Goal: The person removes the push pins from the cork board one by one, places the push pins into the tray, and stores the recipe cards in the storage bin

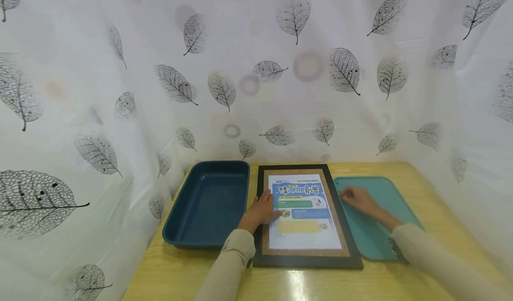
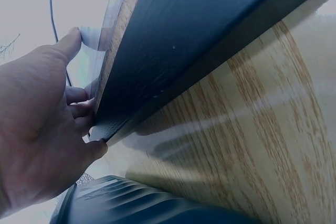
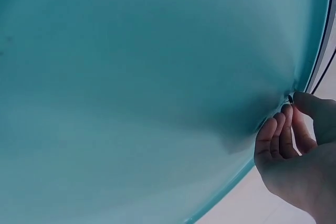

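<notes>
A printed sheet (image 1: pixel 304 238) with Chinese lettering lies on a black-framed cork board (image 1: pixel 307 262). My left hand (image 1: pixel 262 208) rests on the board's left side, fingers spread over the frame and the sheet's edge. The left wrist view shows fingertips (image 2: pixel 98 148) at the black frame (image 2: pixel 173 40). My right hand (image 1: pixel 358 198) is over the upper left part of a teal tray (image 1: pixel 376 234). Between its thumb and forefinger it pinches a small dark thing (image 3: pixel 290 99), too small to name, close to the tray's rim (image 3: pixel 315 30).
Left of the board stands a deep dark blue tray (image 1: pixel 206 212). All of these are on a wood-grain table (image 1: pixel 192 272). A translucent curtain (image 1: pixel 256 38) printed with leaves hangs behind and at both sides.
</notes>
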The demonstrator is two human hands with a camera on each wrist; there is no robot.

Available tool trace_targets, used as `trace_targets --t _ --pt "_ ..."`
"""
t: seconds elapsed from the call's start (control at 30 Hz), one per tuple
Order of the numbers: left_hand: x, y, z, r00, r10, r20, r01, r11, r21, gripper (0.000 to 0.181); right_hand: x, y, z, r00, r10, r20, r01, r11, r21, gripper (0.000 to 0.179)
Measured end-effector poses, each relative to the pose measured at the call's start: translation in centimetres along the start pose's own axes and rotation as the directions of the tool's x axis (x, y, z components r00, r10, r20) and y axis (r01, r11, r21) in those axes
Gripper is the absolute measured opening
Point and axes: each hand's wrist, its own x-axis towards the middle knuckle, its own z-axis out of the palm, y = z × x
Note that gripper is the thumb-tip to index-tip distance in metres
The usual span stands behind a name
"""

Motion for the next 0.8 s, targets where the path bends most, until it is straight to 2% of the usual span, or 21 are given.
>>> trace_targets --t 0.1,0.23,0.33,0.53,0.7,0.8 --pt "0.1 0.0 0.1 1.0 -0.004 0.002 0.004 1.0 0.002 0.081 -0.1 -0.3 0.0 0.999 -0.022 -0.029 0.023 1.0 0.01 0.017" --pt "0.2 0.0 0.1 1.0 -0.002 0.005 0.002 1.0 0.004 0.081 0.1 -1.3 0.0 0.997 -0.046 -0.066 0.044 0.998 -0.037 0.029" --pt "0.2 0.0 0.1 1.0 -0.001 0.008 0.001 1.0 0.009 0.081 0.3 -2.4 0.2 0.997 -0.044 -0.062 0.039 0.996 -0.077 0.038" --pt "0.1 0.0 0.1 1.0 -0.008 0.006 0.008 1.0 0.014 0.081 0.4 -3.9 1.0 0.994 -0.101 0.033 0.104 0.989 -0.106 0.061" --pt "0.0 0.1 -0.1 1.0 0.001 -0.004 -0.001 1.0 0.011 0.081 0.3 -4.3 1.7 0.976 -0.171 0.138 0.186 0.976 -0.109 0.084" --pt "-0.1 0.1 -0.2 1.0 -0.002 0.0 0.002 1.0 0.014 0.081 0.2 -4.7 2.1 0.963 -0.177 0.202 0.204 0.972 -0.12 0.095"
